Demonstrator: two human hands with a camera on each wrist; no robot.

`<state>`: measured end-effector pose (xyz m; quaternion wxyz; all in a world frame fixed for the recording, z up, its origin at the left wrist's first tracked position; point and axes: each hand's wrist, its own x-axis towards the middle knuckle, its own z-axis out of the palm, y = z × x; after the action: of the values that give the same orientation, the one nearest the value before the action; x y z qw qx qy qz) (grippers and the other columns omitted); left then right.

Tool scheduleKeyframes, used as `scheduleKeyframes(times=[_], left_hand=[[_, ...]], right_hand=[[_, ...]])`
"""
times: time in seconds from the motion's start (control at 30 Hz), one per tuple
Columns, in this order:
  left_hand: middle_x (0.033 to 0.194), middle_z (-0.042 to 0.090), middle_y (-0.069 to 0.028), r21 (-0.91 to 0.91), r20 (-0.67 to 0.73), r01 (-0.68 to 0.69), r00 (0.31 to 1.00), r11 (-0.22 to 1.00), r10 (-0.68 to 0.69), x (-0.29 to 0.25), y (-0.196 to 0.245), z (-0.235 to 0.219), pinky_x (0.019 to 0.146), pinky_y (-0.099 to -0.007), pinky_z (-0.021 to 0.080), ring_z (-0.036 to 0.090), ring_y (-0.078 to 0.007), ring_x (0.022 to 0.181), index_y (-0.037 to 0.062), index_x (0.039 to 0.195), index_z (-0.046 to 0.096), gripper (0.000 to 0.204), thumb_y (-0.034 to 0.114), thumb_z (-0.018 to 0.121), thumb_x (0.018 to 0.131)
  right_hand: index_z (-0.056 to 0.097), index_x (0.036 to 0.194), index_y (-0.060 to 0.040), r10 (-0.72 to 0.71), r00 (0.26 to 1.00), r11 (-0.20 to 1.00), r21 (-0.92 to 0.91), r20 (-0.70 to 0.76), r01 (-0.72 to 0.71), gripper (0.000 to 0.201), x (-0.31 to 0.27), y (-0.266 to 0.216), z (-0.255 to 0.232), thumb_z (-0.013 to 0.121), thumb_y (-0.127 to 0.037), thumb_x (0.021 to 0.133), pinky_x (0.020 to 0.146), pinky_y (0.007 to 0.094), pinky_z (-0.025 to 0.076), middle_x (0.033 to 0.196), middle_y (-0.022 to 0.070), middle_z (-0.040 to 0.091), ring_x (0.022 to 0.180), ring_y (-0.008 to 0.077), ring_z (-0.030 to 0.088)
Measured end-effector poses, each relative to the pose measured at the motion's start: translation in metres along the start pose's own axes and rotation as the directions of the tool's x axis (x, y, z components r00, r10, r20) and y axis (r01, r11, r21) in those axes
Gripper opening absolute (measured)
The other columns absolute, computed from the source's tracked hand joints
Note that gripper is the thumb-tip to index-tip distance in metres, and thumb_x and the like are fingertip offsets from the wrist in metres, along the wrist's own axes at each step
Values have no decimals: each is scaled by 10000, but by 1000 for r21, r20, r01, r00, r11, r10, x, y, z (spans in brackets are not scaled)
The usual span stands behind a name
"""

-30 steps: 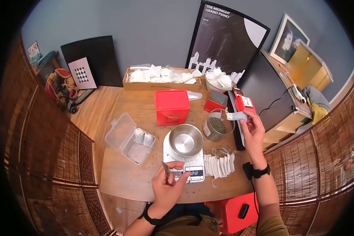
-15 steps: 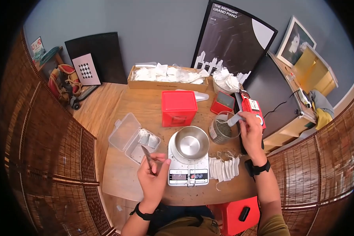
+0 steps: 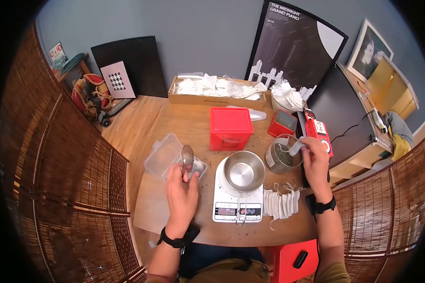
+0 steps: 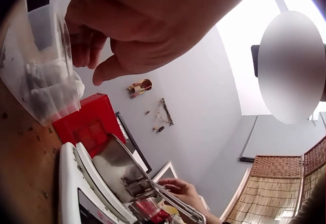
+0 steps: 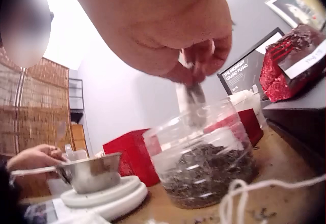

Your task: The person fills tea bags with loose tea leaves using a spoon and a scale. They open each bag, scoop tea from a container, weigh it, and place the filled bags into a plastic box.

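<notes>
In the head view my left hand (image 3: 182, 198) holds a metal spoon (image 3: 187, 155) upright, over the near edge of an open clear plastic box (image 3: 163, 153) with white pouches in it. My right hand (image 3: 316, 162) pinches a small whitish pouch (image 3: 295, 148) above a clear round tub (image 3: 279, 160) of dark dried leaves; in the right wrist view the pouch (image 5: 191, 101) hangs down into the tub's mouth. Between the hands a steel pan (image 3: 244, 172) sits on a white scale (image 3: 219, 193). Several filled pouches (image 3: 281, 203) lie in a row right of the scale.
A red canister (image 3: 230, 127) stands behind the pan, and a smaller red tin (image 3: 282, 123) behind the tub. At the table's back are a cardboard box (image 3: 217, 100) of white bags and a bowl (image 3: 288, 99) of more. A red packet (image 3: 318, 129) lies at the right.
My left hand has moved away from the scale to the plastic box, and the spoon now points up. My right hand has brought the pouch lower, to the tub. The head view has shifted.
</notes>
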<state>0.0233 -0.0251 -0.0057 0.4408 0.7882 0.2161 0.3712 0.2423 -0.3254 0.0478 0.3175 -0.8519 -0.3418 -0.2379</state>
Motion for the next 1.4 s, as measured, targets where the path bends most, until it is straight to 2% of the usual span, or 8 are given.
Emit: scheduleKeyframes(times=[0.03, 0.23, 0.33, 0.43, 0.57, 0.73, 0.83, 1.4], left_hand=[[848, 491, -103, 47, -2, -47, 999, 998, 47, 2, -1, 2, 730, -386, 471, 549, -258, 787, -59, 1031, 617, 228, -64, 783, 875], [894, 566, -207, 230, 117, -101, 990, 968, 75, 14, 8, 6, 745, -506, 465, 566, -424, 817, -60, 983, 575, 171, -57, 722, 896], [900, 585, -230, 287, 160, -126, 984, 950, 82, 12, 3, 11, 746, -526, 470, 589, -454, 832, -54, 957, 561, 136, -65, 690, 914], [898, 592, -252, 276, 153, -108, 986, 955, 67, 11, -4, 13, 741, -543, 473, 596, -485, 835, -52, 936, 543, 127, -65, 669, 925], [888, 593, -262, 283, 138, -119, 987, 952, 83, 12, -7, 11, 739, -550, 475, 599, -498, 831, -53, 941, 548, 108, -63, 655, 932], [871, 580, -257, 269, 126, -110, 989, 957, 78, 11, -2, 7, 707, -546, 455, 579, -490, 806, -48, 928, 541, 111, -66, 651, 922], [850, 560, -244, 268, 101, -132, 989, 954, 108, 10, -2, 6, 694, -538, 444, 564, -478, 788, -42, 915, 531, 122, -69, 650, 914], [813, 501, -205, 188, 52, -140, 990, 972, 133, -1, 1, 0, 674, -505, 421, 517, -426, 739, -39, 863, 489, 185, -62, 665, 911]], right_hand=[[727, 1144, 19, 109, 986, 990, 75, 127, -119, 243, -2, -1, -3, 693, 106, 920, 866, 399, 576, 1124, 174, 742, 1009, 341, 731], [730, 1145, 25, -65, 994, 995, 86, 83, 57, 196, -9, 9, 5, 738, 29, 950, 854, 372, 588, 1144, 182, 760, 1027, 326, 749], [706, 1151, 23, 146, 979, 984, 79, 144, -159, 191, -9, 1, 4, 744, -7, 966, 800, 386, 591, 1007, 200, 763, 884, 327, 760], [694, 1163, 25, 120, 991, 973, 188, 66, -131, 198, -11, 8, 13, 732, 5, 970, 768, 377, 583, 985, 185, 756, 838, 308, 750], [710, 1116, 28, 138, 982, 984, 132, -133, -120, 153, -8, -2, 8, 728, 16, 964, 806, 357, 581, 951, 167, 752, 869, 294, 746], [748, 1070, 15, 170, 969, 981, 123, -180, -149, 122, -7, 2, 8, 737, -10, 951, 801, 328, 557, 953, 116, 776, 872, 210, 738], [752, 1070, 2, 333, 941, 917, 252, -54, -310, 121, -8, 6, 10, 742, -30, 954, 779, 304, 540, 956, 90, 788, 867, 162, 722], [746, 1053, 12, 307, 945, 940, 189, -114, -283, 100, -11, 15, 12, 731, -10, 956, 728, 300, 552, 933, 94, 765, 798, 161, 703]])
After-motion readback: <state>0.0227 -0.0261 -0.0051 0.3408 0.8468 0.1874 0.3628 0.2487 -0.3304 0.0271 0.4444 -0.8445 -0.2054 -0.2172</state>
